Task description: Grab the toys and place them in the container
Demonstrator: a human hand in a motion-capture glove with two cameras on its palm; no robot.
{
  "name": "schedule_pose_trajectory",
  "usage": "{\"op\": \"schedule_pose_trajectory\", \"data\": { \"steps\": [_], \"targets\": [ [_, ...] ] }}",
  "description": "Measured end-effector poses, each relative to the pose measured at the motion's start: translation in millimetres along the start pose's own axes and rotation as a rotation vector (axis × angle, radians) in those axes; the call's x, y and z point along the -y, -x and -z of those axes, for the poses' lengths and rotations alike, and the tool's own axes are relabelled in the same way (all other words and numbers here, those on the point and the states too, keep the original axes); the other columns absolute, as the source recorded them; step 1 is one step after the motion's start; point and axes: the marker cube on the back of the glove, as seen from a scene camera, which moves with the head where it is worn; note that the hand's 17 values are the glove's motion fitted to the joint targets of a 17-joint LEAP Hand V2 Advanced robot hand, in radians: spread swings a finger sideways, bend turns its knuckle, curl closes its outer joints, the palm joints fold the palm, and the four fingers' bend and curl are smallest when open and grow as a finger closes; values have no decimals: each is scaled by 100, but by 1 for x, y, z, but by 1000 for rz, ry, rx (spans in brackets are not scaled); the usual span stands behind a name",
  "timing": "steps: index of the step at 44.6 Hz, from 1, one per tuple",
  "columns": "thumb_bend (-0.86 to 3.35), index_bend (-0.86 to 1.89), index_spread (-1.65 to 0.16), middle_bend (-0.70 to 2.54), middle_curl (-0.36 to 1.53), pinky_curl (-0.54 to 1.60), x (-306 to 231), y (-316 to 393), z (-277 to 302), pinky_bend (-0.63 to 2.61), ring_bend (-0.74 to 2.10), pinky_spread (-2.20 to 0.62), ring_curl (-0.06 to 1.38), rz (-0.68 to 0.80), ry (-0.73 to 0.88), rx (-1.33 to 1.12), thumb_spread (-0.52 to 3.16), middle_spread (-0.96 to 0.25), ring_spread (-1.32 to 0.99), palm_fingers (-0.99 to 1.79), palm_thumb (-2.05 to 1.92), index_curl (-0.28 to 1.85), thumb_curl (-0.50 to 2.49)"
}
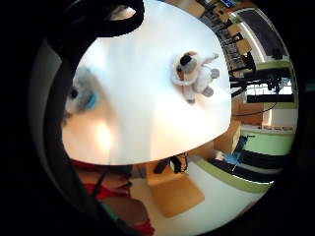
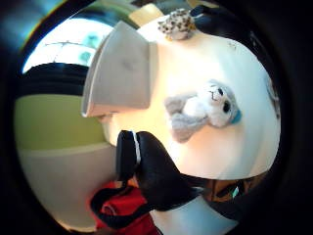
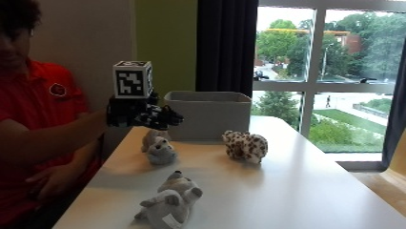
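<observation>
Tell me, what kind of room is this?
Probably an office or lab room, not a home: a plain white table beside a big window overlooking trees and a building, with a dark curtain and chairs nearby.

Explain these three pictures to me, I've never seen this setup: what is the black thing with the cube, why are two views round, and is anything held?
No robot: a person's gloved right hand hovers over a white table, holding nothing. The round views come from cameras on its palm; the third looks on from beside the table. On the table lie a grey seal toy, beneath the hand, a spotted leopard toy and a grey-white dog toy. The grey container stands behind them.
</observation>
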Motion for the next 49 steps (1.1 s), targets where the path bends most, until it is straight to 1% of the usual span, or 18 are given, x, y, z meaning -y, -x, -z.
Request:
{"op": "schedule_pose_trajectory", "data": {
  "steps": [9,17,29,38,49],
  "targets": [
    [-8,21,-37,20,21,25,3,-4,-8,50,19,-2,9,11,-23,21,103,-13,-19,13,-11,24,10],
    [-8,20,-38,19,23,27,4,3,-18,52,19,-2,11,69,-19,32,103,-13,-18,11,-11,26,12],
    [-7,18,-38,16,24,33,7,20,-48,66,18,1,14,129,-27,50,104,-12,-15,0,-8,29,15],
    [-6,21,-38,16,25,35,10,31,-67,75,18,4,15,119,21,41,104,-11,-13,-1,-6,31,17],
    [-5,25,-39,16,26,36,12,35,-102,79,17,8,16,104,129,35,106,-11,-10,-2,-6,35,20]
  ]
}}
